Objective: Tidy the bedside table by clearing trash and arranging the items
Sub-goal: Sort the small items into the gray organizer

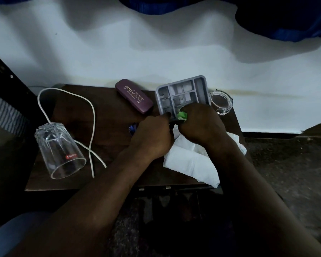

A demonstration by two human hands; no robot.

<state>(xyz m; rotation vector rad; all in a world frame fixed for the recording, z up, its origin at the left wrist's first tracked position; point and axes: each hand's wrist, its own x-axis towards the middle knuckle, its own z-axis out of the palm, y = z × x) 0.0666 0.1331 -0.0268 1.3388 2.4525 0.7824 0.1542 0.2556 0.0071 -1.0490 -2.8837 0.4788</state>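
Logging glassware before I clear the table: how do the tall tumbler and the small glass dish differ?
The tumbler is tall, lies on its side at the table's left and carries a red label. The small glass dish is squat and faceted, stands upright at the right beside the grey tray, with no label visible. Both are clear glass and look empty.

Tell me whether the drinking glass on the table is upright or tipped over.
Tipped over. The drinking glass lies on its side on the table, open mouth toward the camera.

Dark wooden bedside table, tumbler, cable, spectacle case, organiser tray, tissue, glass dish
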